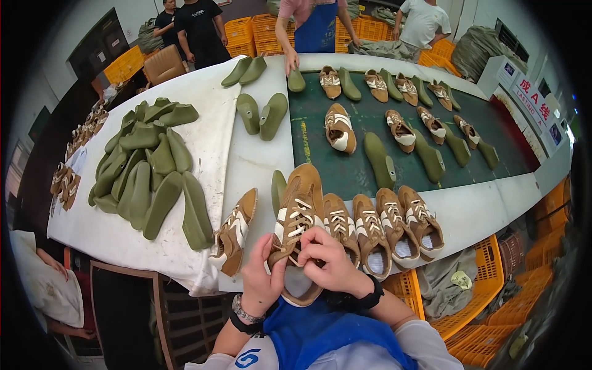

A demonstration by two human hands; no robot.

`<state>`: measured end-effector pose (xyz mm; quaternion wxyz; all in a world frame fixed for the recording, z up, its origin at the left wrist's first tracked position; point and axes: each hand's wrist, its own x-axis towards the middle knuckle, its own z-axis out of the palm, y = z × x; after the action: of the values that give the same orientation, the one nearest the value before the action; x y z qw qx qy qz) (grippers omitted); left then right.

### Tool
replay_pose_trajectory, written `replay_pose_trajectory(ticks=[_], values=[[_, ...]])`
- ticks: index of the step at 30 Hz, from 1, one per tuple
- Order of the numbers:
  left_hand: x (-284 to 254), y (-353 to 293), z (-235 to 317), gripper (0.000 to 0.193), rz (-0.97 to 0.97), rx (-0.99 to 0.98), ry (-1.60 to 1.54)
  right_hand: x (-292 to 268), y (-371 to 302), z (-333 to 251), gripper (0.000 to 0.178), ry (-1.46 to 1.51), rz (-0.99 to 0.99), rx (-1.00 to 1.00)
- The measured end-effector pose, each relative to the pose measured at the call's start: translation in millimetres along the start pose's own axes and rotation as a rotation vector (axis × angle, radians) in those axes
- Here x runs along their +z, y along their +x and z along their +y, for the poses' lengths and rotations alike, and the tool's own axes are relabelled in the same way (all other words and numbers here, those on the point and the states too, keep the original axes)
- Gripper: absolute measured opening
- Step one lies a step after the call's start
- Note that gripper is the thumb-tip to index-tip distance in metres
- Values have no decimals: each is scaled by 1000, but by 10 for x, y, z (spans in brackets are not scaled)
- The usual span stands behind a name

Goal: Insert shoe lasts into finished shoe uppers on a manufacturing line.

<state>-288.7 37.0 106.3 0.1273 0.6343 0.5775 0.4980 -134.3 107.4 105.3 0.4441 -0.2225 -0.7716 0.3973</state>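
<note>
Brown sneaker (301, 223): held between both hands at the near edge of the white counter (262, 159), toe pointed away; whether its weight is borne by the counter cannot be told.
Left hand (262, 277): closed around the left side of the collar, thumb pressed beside the opening.
Right hand (330, 262): fingers pinched over the opening; whether lace or collar edge is gripped cannot be told.
Handling: judged light, soft in the upper, stiffer in the sole, neither slippery nor fragile; best grasped by the collar sides or heel.
Sneaker row (372, 234): four, lined up just to the right.
Single sneaker (237, 233): laid to the left.
Green lasts (139, 163): heaped well to the left.
Green belt (505, 132): spread with further sneakers and lasts.
</note>
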Motion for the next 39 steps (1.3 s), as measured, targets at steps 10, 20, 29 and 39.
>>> replay_pose_trajectory(ticks=[10,20,29,39], values=[[-38,71,-100,34,72,43,80,41,-12,29,28,-311,319,44],[17,64,8,36,-166,-10,218,3,23,40,29,-300,267,-191],[34,19,-135,14,-94,18,67,5,-125,53,32,-192,150,-70],[-120,35,-380,28,-25,-331,-163,33,-201,8,38,-297,-33,-77]])
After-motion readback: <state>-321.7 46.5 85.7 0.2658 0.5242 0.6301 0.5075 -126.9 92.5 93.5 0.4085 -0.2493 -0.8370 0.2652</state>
